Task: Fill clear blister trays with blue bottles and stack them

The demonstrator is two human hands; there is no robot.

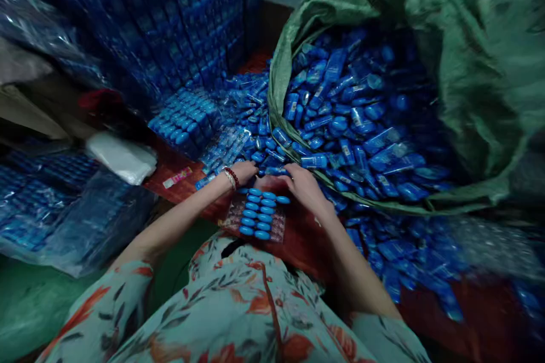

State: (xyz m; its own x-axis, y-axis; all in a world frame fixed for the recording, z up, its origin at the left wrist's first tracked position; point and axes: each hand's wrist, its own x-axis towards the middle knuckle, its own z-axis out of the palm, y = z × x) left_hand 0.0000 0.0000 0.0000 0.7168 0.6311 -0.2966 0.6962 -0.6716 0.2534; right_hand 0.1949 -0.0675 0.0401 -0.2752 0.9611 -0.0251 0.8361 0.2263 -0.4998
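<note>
Small blue bottles (pixel 336 125), many with printed labels, fill a tipped green sack (pixel 279 79) and spill from its mouth. At the near edge of the spill, my left hand (pixel 243 171) has its fingers curled in among the bottles. Facing it, my right hand (pixel 304 186) pinches at a blue bottle (pixel 275 171) with thumb and fingers. Just below both hands lies a clear plastic tray (pixel 279 226). Two rows of blue bottles (pixel 258 212) lie side by side on it, with one bottle sticking out at the upper right. My fingertips are partly hidden among the bottles.
Tall stacks of packed blue goods (pixel 179 17) stand behind on the left. A block of blue bottles (pixel 183 116) sits before them. Wrapped packs (pixel 106 221) and a white plastic bundle (pixel 123 156) are at left. More bottles (pixel 409 255) lie on the reddish surface at right.
</note>
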